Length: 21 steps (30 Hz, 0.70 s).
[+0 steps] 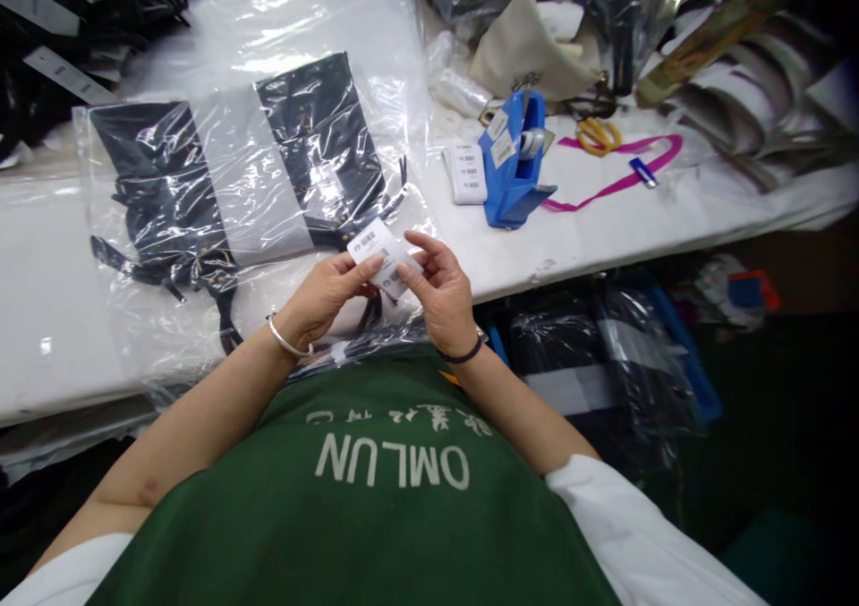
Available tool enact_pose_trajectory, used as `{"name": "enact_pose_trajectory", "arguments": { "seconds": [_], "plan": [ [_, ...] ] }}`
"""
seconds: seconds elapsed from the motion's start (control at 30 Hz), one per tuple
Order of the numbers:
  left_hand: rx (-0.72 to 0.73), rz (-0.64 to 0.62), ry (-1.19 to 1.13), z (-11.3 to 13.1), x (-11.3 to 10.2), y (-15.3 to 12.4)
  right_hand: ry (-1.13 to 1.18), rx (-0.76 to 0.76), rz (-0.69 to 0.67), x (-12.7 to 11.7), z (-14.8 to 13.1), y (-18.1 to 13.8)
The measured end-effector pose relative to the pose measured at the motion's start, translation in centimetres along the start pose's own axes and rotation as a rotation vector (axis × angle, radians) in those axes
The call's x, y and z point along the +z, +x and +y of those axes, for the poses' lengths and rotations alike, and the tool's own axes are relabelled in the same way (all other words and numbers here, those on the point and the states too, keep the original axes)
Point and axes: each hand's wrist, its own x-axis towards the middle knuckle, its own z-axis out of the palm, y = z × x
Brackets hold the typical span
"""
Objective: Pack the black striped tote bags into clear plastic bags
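Between my two hands is a small white strip of barcode labels [373,246], held above the near edge of the table. My left hand [328,288] pinches its left side between thumb and fingers. On the other side my right hand [439,288] has its thumb on the strip's lower right end, with the index finger raised. Just beyond lie dark bags in clear plastic [322,140], with a white sheet [248,176] between the two dark parts. The plastic reaches under my hands and down to my green apron [395,516].
A blue tape dispenser [514,163] stands right of the plastic, beside a stack of labels [464,174]. Yellow-handled scissors [599,136], a pink ribbon [621,181] and a beige pouch [537,46] lie farther right. Below the table edge, a blue crate [698,391] holds wrapped dark goods.
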Motion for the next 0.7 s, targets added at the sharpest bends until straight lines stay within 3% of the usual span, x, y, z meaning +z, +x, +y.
{"name": "enact_pose_trajectory", "arguments": {
  "seconds": [0.1, 0.33, 0.53, 0.7],
  "plan": [
    [0.033, 0.037, -0.081, 0.3, 0.4, 0.3, -0.079, -0.044, -0.050, -0.4, -0.1, -0.4],
    [-0.123, 0.008, -0.200, 1.2, 1.3, 1.4, -0.413, -0.269, -0.093, -2.7, -1.2, 0.7],
    [-0.177, -0.003, -0.215, 2.5, 2.9, 3.6, -0.354, -0.217, -0.097, -4.5, -1.6, 2.6],
    [-0.139, 0.005, -0.050, 2.7, 4.3, 6.1, -0.326, -0.245, -0.014, -6.3, -1.8, 3.6]
  ]
}}
